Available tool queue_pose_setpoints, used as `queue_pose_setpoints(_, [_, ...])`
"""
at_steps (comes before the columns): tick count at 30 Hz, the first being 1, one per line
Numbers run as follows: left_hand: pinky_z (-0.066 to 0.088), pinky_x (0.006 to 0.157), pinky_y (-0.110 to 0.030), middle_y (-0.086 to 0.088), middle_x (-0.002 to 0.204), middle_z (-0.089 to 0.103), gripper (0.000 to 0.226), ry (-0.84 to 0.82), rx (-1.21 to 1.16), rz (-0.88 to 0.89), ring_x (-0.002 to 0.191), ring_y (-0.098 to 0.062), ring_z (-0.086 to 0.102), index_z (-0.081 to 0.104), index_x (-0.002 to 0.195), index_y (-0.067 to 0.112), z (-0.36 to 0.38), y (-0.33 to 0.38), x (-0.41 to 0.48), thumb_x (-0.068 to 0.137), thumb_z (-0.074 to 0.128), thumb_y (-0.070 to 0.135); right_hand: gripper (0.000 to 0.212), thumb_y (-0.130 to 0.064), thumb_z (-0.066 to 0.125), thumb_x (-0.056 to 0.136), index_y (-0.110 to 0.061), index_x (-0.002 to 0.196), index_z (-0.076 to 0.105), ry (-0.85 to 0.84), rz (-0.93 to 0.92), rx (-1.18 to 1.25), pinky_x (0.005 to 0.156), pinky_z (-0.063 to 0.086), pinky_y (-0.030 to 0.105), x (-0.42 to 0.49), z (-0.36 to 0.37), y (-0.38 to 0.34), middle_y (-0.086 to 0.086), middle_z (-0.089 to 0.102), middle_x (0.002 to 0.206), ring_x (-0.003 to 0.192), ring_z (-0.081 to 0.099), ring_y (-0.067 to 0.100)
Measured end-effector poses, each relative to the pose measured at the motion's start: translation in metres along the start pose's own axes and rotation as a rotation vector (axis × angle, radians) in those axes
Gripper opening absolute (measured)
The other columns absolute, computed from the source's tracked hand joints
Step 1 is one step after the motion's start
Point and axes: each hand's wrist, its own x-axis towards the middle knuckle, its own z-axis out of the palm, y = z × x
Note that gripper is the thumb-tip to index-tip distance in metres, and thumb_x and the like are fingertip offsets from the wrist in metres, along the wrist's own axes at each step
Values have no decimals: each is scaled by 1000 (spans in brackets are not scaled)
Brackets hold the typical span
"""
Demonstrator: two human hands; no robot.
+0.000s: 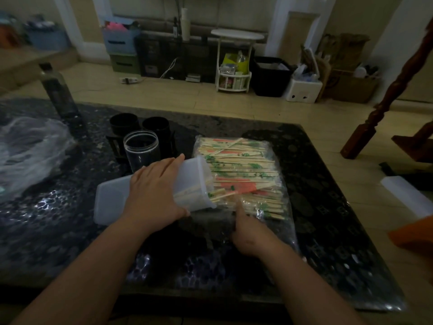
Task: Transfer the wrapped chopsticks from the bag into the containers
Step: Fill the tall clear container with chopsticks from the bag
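right hand [251, 233] lies on the clear bag [276, 221] of wrapped chopsticks [243, 170], index extended, grasp unclear. left hand [155, 192] clasps the tipped white container [187, 184], mouth at the bag's edge. clear jar [141, 148] and black cups [140, 125] stand beyond.

Bag [278, 202]: clear plastic, flat on the dark table, full of wrapped chopsticks [239, 165].
Container [150, 191]: translucent white, tipped sideways, mouth at the bag, several chopsticks inside.
Clear jar [141, 148]: upright, open.
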Motion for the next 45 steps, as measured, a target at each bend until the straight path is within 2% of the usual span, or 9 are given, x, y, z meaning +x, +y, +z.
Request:
queue_pose_setpoints(3, [14, 114, -39, 7, 155, 26, 127, -4, -6, -4, 140, -16, 23, 9, 154, 35, -1, -1, 0, 54, 85, 53, 93, -15, 51, 95, -16, 152, -23, 115, 55, 164, 86, 50, 35, 2, 4, -1, 14, 64, 121, 100, 61, 26])
queue_pose_setpoints(6, [14, 114, -38, 7, 155, 25, 127, -4, -5, 1, 140, -16, 23, 8, 154, 35, 0, -1, 0, 54, 85, 54, 69, -15, 55, 93, -22, 151, 18, 291, 28, 465, 70, 48, 33, 8, 10, -2, 5, 66, 100, 85, 62, 22])
queue_pose_setpoints(10, [14, 114, -38, 7, 155, 25, 128, -8, -6, 5, 141, -16, 22, 9, 154, 35, 0, -1, 0, 53, 85, 54, 30, -16, 64, 83, -32, 102, 46, 446, -105, 563, 82, 53, 42, 14, 20, -1, -8, 67, 97, 90, 65, 18])
queue_pose_setpoints(20, [14, 113, -36, 8, 154, 26, 125, 2, -19, 8, 140, -15, 23, 10, 153, 36, -3, -1, 0, 55, 84, 53, 49, -26, 74, 85, -37, 103, 30, 880, -73, 841, 66, 46, 26, 5, 18, -11, -19, 67, 87, 75, 67, 3])
queue_pose_setpoints(24, [14, 113, -36, 8, 154, 26, 125, -1, -31, 6, 139, -15, 23, 10, 153, 36, -3, -2, 0, 55, 85, 53, 71, -30, 76, 83, -35, 134, 29, 937, -22, 977, 68, 46, 25, 6, 18, -12, -11, 72, 92, 76, 68, 2])
queue_pose_setpoints(29, [14, 113, -36, 8, 154, 26, 126, 0, -26, 1, 139, -15, 23, 9, 153, 36, -3, -3, 1, 54, 84, 55, 58, -22, 78, 82, -53, 108, 37, 1023, -182, 952, 74, 54, 30, 7, 16, -7, -7, 71, 96, 82, 70, 6])
queue_pose_setpoints(32, [15, 113, -37, 8, 154, 26, 126, 0, -22, 1, 139, -15, 23, 9, 153, 36, -3, -3, 1, 54, 84, 55, 20, -26, 70, 87, -40, 83, 56, 1090, -409, 528, 62, 48, 26, 6, 14, 0, -17, 59, 74, 67, 60, 3])
queue_pose_setpoints(35, [15, 113, -37, 8, 153, 26, 127, -4, -22, 1, 139, -16, 23, 8, 153, 36, -2, -4, 1, 53, 84, 56, 26, -30, 61, 86, -15, 65, 69, 1007, -521, 133, 76, 47, 27, 10, 15, 7, -1, 70, 89, 84, 62, 17])
queue_pose_setpoints(45, [15, 113, -38, 8, 153, 26, 127, -2, -21, 14, 139, -15, 23, 9, 153, 36, -1, -4, 2, 54, 84, 56, 47, -13, 48, 91, -24, 136, 55, 506, -161, -58, 112, 33, 34, 19, 20, 10, 2, 57, 137, 128, 49, 26])
